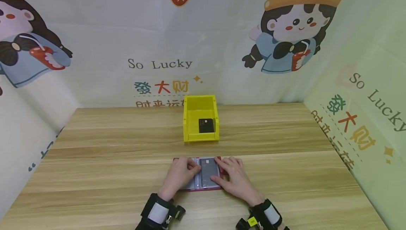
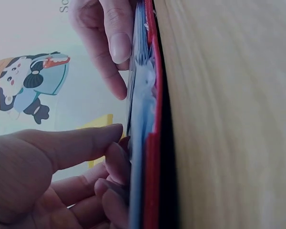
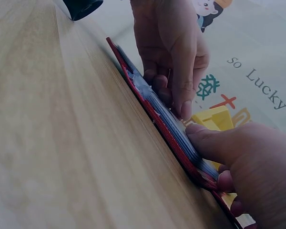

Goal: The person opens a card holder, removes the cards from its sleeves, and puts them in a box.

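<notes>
A red card album (image 1: 206, 190) lies spread on the wooden table, its clear pocket pages facing up. On the right-hand page a dark grey card (image 1: 208, 177) with a small pale square sits upright, under the shiny plastic. My left hand (image 1: 179, 174) is at the card's left edge by the spine, thumb and curled fingertips pinching there; the fingers hide the contact. My right hand (image 1: 236, 179) rests on the right side of that page, thumb low on the card and index finger near its top right corner. The right wrist view shows the thick page stack (image 3: 174, 126) edge-on beneath both hands.
Behind the album stands a yellow bin (image 1: 201, 137), with a black card (image 1: 206, 125) lying inside it. A printed cloth (image 1: 222, 82) with cartoon figures hangs behind the table and along its sides. Both wrists carry black straps with cameras.
</notes>
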Motion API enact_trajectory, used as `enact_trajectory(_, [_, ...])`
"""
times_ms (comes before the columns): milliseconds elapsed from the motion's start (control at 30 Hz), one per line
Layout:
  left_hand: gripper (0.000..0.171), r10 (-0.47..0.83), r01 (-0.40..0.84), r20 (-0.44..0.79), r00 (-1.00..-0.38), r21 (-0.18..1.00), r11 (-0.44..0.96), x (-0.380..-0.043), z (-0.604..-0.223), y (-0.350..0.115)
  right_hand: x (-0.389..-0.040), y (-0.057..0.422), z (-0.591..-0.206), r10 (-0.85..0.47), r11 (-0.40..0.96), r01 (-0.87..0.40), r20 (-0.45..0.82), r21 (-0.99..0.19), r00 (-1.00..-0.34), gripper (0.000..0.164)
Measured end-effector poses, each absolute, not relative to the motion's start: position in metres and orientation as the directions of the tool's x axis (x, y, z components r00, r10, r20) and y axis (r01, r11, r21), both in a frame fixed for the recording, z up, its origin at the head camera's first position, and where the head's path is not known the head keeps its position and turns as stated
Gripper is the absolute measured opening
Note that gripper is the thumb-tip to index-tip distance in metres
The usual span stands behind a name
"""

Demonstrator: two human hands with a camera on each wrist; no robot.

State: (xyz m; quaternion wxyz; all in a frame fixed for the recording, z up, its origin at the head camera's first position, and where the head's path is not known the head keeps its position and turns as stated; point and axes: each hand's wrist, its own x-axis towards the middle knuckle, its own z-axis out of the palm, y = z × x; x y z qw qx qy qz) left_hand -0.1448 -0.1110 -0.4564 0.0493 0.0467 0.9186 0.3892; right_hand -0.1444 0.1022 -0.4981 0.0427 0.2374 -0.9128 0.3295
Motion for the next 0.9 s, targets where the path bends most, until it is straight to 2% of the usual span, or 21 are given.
enact_trajectory(167, [0.014, 0.14, 0.051, -0.059, -0.988, 0.743, 0.667, -0.1449, -0.4541, -0.1123, -0.1451, 0.1025, -0.4983, -0.406, 0.672, -0.476, 0.256, -0.567, -0.877, 0.06])
enact_trajectory(467, [0.016, 0.142, -0.015, -0.141, -0.98, 0.757, 0.653, -0.1473, -0.4554, -0.113, -0.1437, 0.1027, -0.4976, -0.405, 0.678, -0.473, 0.251, -0.562, -0.879, 0.059])
enact_trajectory(900, [0.017, 0.147, -0.032, -0.163, -0.976, 0.767, 0.641, -0.1463, -0.4532, -0.1129, -0.1453, 0.1025, -0.4991, -0.416, 0.685, -0.473, 0.234, -0.555, -0.878, 0.061])
